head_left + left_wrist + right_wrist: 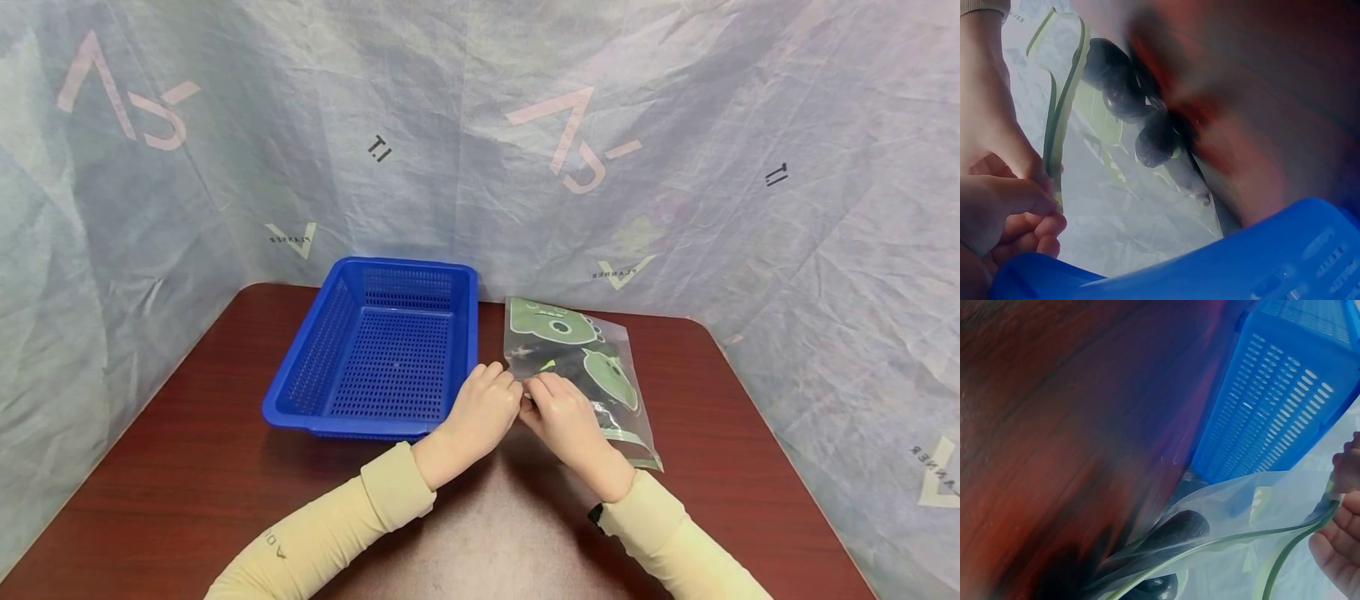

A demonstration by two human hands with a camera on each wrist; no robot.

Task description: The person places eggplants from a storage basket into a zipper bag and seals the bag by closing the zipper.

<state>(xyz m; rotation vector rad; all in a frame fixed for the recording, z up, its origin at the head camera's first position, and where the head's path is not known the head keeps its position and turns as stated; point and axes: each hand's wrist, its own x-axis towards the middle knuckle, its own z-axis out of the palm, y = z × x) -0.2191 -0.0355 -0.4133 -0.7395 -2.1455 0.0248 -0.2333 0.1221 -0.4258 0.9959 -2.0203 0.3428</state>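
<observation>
A clear zip bag (pixel 573 354) with green cartoon prints lies right of the blue basket (pixel 295 367). Inside it, the left wrist view shows several dark, shiny, rounded items (pixel 1119 97); their kind is unclear. My left hand (pixel 480 408) pinches the bag's near-left edge between thumb and curled fingers. Close beside it, my right hand (pixel 566 417) pinches the same edge. Both hands meet at one end of the green seal strip (pixel 1210 544). Beyond the fingers, the two strips stand apart and the mouth gapes. In the head view, the hands hide the pinched corner.
The perforated basket holds nothing visible and stands close to my left hand. A reddish-brown table (pixel 187 483) lies beneath everything. Printed grey fabric (pixel 427 200) hangs around its back and sides.
</observation>
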